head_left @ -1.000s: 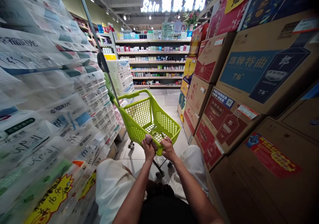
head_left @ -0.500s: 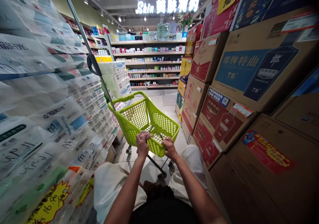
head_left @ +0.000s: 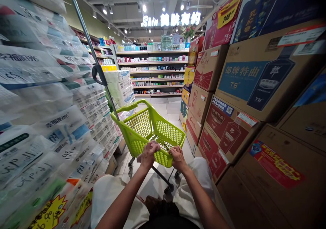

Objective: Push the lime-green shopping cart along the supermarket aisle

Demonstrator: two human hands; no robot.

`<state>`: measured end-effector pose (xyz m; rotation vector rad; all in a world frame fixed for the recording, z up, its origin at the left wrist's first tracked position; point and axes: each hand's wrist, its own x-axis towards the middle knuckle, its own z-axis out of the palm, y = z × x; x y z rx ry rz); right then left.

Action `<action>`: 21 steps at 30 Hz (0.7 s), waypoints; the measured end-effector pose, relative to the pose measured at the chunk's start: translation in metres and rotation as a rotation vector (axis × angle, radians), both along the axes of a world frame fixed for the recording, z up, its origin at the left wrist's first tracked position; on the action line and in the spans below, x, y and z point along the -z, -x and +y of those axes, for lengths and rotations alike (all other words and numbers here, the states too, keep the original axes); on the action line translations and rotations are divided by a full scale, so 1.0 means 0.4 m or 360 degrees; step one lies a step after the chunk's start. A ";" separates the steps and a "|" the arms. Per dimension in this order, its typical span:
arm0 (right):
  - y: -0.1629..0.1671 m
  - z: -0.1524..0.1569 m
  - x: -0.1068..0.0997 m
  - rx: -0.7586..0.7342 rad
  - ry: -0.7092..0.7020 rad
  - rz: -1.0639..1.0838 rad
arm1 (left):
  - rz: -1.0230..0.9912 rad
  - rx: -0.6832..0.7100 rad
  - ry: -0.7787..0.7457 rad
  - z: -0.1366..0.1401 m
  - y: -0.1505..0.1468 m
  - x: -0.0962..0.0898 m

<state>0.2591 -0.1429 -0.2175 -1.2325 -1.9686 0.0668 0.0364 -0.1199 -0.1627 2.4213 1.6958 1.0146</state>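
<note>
Between the packs (head_left: 94, 118) and the boxes (head_left: 244, 76) stands the green cart (head_left: 132, 145); my right hand (head_left: 178, 157) curls its fingers over the near edge, my left hand (head_left: 149, 153) bunches what looks like a pinkish cloth (head_left: 139, 158). I'd brace right, press evenly left.

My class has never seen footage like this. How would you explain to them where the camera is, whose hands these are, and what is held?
There is no machine here: the hands are a person's own, seen by a camera worn on that person's head, looking forward and down. The left hand holds what seems a crumpled pale cloth, mostly hidden, at a green shopping cart's near rim. The right hand curls its fingers over that rim's right corner. The cart stands on a tiled floor, with wrapped packs stacked left, cardboard boxes right, and stocked shelves ahead.
</note>
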 end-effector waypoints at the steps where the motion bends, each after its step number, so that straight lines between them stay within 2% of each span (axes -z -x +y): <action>1: 0.005 -0.007 -0.003 0.0008 -0.0014 -0.0014 | -0.0033 -0.0126 0.0007 0.000 -0.003 0.000; 3: 0.017 -0.015 0.001 0.0020 -0.0031 -0.0016 | -0.0081 -0.0244 0.0027 -0.003 -0.010 0.004; 4: 0.023 -0.016 0.007 0.0032 -0.0035 -0.0006 | -0.0072 -0.0180 0.0028 -0.006 -0.014 0.008; 7: 0.030 -0.004 0.033 0.0085 -0.0051 0.0044 | 0.0058 0.0202 0.0021 -0.017 -0.017 0.010; 8: 0.028 0.002 0.041 0.0092 -0.0061 0.0061 | 0.0090 0.0231 0.0029 -0.017 -0.012 0.004; 13: -0.003 0.034 0.051 0.0035 -0.0124 0.0106 | 0.0120 -0.0284 0.0210 -0.001 0.006 -0.061; 19: -0.061 0.056 0.032 0.0026 -0.0071 0.0097 | 0.0416 -0.0139 0.0322 -0.010 -0.038 -0.101; 21: -0.085 0.055 0.023 0.0018 -0.0034 0.0038 | 0.0422 -0.0193 0.0326 0.002 -0.024 -0.107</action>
